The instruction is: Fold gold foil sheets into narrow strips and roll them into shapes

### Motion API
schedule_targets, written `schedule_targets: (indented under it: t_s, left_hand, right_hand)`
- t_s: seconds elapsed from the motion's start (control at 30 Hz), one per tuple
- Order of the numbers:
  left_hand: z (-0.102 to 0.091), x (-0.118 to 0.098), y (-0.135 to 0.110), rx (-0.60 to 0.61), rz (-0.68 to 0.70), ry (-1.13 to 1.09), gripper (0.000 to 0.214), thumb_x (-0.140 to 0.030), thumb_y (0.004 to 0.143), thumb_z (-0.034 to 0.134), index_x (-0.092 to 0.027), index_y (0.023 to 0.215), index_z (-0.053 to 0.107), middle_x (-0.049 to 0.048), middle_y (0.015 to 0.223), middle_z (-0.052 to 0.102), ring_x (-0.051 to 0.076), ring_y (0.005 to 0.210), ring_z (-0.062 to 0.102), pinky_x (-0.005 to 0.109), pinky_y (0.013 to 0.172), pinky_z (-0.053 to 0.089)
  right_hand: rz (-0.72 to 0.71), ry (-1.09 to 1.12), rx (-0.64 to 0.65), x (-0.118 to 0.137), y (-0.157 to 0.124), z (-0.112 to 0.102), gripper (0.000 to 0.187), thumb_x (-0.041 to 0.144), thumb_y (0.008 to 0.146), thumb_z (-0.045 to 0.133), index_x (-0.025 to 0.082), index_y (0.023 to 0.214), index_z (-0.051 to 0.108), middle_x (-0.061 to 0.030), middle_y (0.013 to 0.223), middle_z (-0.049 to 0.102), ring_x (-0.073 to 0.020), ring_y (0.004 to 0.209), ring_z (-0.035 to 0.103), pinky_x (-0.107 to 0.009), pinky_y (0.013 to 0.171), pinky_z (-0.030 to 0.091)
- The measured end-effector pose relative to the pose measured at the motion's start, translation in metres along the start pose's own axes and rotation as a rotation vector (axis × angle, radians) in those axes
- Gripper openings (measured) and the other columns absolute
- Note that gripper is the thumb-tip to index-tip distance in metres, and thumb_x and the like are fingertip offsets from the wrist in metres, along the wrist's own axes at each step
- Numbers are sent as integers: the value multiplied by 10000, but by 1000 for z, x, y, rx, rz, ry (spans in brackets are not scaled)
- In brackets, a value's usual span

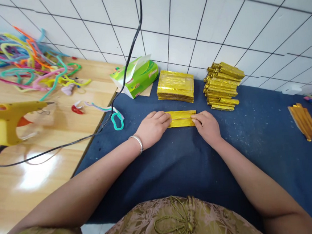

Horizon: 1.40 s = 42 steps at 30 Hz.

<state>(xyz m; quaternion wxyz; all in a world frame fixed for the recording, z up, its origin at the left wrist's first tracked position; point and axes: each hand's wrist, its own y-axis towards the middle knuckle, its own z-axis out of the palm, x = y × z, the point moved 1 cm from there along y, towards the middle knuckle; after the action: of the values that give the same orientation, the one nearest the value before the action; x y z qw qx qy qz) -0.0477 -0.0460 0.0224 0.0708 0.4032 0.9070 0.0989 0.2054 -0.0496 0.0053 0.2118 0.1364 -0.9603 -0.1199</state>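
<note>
A strip of gold foil paper [182,118] with folds running along its length lies on the dark blue cloth in front of me. Over its left end my left hand [153,129], with a silver bangle at the wrist, is closed, fingers together and pressing on the paper. My right hand [207,126] pinches the right end between thumb and fingertips. Just behind the strip sits a flat stack of gold foil sheets [175,85]. To its right is a pile of narrow folded gold strips [221,87].
A green tissue pack [137,76] stands by the tiled wall. On the wooden table at left lie a yellow glue gun [7,121] and tangled pipe cleaners [25,59]. A black cord [122,80] hangs across the view. More folded gold strips [305,122] lie far right.
</note>
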Motion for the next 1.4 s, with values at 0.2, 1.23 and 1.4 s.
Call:
schedule_targets:
  t_s: [0.2, 1.23, 1.4]
  left_hand:
    - [5, -4, 1, 42, -5, -15, 349, -138, 934, 359, -143, 1221, 556, 104, 1391, 481, 209, 1322, 403, 372, 1070, 374]
    - [10, 6, -11, 77, -38, -48, 429, -203, 957, 308, -153, 1364, 435, 72, 1486, 362, 179, 1396, 292, 332, 1146, 251]
    - [2, -2, -16, 148, 101, -114, 525, -379, 969, 293, -207, 1465, 261, 51, 1542, 234, 175, 1431, 200, 368, 1172, 139]
  right_hand:
    - [-58, -114, -9, 4, 0, -2, 268, 296, 913, 446, 248, 1017, 689, -75, 917, 608, -229, 893, 501, -383, 823, 422]
    - [-204, -298, 353, 60, 12, 19, 804, 643, 889, 242, 102, 1481, 196, -138, 1562, 146, -267, 1446, 86, -448, 1159, 102]
    - [-220, -321, 334, 60, 12, 19, 777, 604, 899, 254, 90, 1478, 196, -142, 1562, 146, -267, 1445, 94, -431, 1161, 91]
